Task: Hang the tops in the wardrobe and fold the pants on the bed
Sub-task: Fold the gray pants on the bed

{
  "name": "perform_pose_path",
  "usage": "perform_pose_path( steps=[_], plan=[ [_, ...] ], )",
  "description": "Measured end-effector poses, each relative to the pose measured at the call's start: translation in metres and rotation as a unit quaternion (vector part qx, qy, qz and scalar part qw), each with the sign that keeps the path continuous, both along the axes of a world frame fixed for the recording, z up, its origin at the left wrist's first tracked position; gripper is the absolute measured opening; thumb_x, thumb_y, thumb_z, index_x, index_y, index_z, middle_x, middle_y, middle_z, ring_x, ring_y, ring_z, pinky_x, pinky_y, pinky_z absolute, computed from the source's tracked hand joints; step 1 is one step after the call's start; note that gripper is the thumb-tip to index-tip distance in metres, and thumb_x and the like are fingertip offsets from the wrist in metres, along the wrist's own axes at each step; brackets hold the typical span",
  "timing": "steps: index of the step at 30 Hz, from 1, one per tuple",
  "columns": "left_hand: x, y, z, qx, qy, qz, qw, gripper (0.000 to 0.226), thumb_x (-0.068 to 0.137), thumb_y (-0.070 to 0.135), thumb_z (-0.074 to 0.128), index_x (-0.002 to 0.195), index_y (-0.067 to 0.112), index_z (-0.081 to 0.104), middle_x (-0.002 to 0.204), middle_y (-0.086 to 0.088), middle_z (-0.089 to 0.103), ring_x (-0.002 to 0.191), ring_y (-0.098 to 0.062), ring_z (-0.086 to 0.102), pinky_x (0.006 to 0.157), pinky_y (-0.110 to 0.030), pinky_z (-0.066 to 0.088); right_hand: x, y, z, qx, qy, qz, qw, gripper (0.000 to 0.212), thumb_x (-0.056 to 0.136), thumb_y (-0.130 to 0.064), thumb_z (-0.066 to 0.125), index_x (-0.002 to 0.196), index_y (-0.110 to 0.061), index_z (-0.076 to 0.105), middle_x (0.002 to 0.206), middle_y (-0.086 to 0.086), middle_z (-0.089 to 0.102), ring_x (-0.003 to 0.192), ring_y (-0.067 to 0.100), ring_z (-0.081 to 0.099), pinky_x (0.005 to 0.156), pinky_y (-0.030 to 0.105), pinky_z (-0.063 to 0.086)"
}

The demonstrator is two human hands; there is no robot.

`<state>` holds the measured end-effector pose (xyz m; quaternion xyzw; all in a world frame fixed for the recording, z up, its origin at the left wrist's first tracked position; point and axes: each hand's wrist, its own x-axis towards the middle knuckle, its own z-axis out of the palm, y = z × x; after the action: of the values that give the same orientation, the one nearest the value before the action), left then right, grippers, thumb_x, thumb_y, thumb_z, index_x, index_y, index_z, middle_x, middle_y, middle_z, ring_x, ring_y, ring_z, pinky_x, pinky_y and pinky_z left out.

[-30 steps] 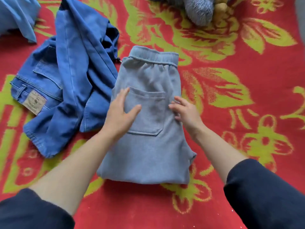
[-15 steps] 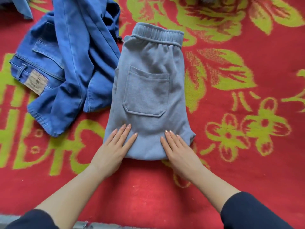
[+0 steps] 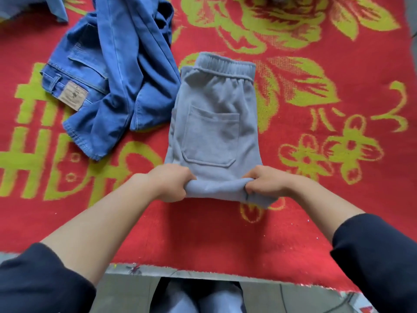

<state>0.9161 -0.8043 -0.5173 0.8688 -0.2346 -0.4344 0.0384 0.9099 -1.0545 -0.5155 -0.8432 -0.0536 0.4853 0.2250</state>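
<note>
Grey sweatpants [image 3: 214,114] lie folded on the red and yellow bedspread [image 3: 316,177], waistband away from me and back pocket facing up. My left hand [image 3: 169,182] grips the near folded edge at its left corner. At the right corner of that same edge my right hand [image 3: 266,181] grips it too. Both hands have their fingers curled under the fabric, and the near edge is lifted and rolled up off the bed.
Blue jeans [image 3: 108,82] lie crumpled to the left of the sweatpants, touching their left side. A light blue garment [image 3: 56,7] shows at the top left corner. The bed's front edge [image 3: 203,274] runs below my arms, with grey floor beyond it.
My hands moved from the pocket down to the near edge, lay flat on it, and now curl around it and lift it. The view shifted back toward the bed's edge.
</note>
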Motion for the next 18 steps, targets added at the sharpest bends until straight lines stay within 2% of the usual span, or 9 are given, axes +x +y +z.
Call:
perform_pose_path(
  steps=[2, 5, 7, 11, 14, 18],
  plan=[
    [-0.028, -0.002, -0.001, 0.003, 0.084, -0.007, 0.996, 0.014, 0.067, 0.007, 0.046, 0.07, 0.019, 0.049, 0.068, -0.002, 0.062, 0.071, -0.025, 0.062, 0.056, -0.031, 0.047, -0.03, 0.0, -0.003, -0.009, 0.061, 0.012, 0.998, 0.032, 0.078, -0.013, 0.054, 0.048, -0.022, 0.055, 0.052, -0.011, 0.048, 0.049, 0.005, 0.043, 0.042, 0.017, 0.034],
    [-0.069, -0.003, -0.006, 0.006, 0.228, 0.017, 0.974, 0.015, 0.066, 0.005, 0.043, 0.068, 0.017, 0.051, 0.079, -0.016, 0.069, 0.074, -0.031, 0.069, 0.063, -0.04, 0.058, -0.075, 0.002, -0.009, -0.028, 0.167, 0.015, 0.985, 0.02, 0.073, -0.016, 0.059, 0.053, -0.018, 0.057, 0.059, -0.006, 0.054, 0.057, 0.012, 0.048, 0.051, 0.023, 0.038],
    [-0.094, -0.004, -0.009, 0.015, 0.312, 0.033, 0.949, 0.019, 0.066, 0.005, 0.042, 0.071, 0.018, 0.055, 0.081, -0.016, 0.068, 0.072, -0.032, 0.068, 0.066, -0.045, 0.059, -0.103, 0.003, -0.011, -0.042, 0.22, 0.024, 0.974, 0.014, 0.069, -0.018, 0.06, 0.056, -0.017, 0.056, 0.062, -0.003, 0.056, 0.059, 0.015, 0.049, 0.054, 0.024, 0.038],
    [-0.124, -0.012, -0.012, 0.046, 0.396, -0.003, 0.917, 0.026, 0.06, 0.003, 0.052, 0.076, 0.02, 0.062, 0.076, -0.006, 0.062, 0.067, -0.023, 0.058, 0.059, -0.033, 0.048, -0.14, 0.004, -0.011, -0.044, 0.304, 0.033, 0.951, 0.008, 0.062, -0.018, 0.064, 0.056, -0.018, 0.058, 0.062, -0.001, 0.055, 0.066, 0.021, 0.051, 0.061, 0.029, 0.041],
    [-0.118, -0.014, -0.007, 0.048, 0.417, 0.025, 0.907, 0.031, 0.06, 0.003, 0.053, 0.084, 0.018, 0.065, 0.077, -0.007, 0.059, 0.069, -0.023, 0.055, 0.057, -0.028, 0.041, -0.137, 0.0, -0.007, -0.037, 0.297, -0.007, 0.954, 0.012, 0.053, -0.014, 0.063, 0.047, -0.017, 0.053, 0.054, -0.002, 0.048, 0.061, 0.02, 0.043, 0.054, 0.029, 0.033],
    [-0.075, -0.01, 0.01, -0.01, 0.405, 0.097, 0.909, 0.029, 0.056, 0.005, 0.052, 0.082, 0.015, 0.061, 0.075, -0.008, 0.05, 0.069, -0.02, 0.046, 0.054, -0.027, 0.032, -0.095, -0.013, 0.009, -0.013, 0.213, -0.088, 0.973, 0.012, 0.039, -0.017, 0.06, 0.042, -0.018, 0.048, 0.055, 0.0, 0.045, 0.062, 0.019, 0.037, 0.054, 0.033, 0.026]
  ],
)
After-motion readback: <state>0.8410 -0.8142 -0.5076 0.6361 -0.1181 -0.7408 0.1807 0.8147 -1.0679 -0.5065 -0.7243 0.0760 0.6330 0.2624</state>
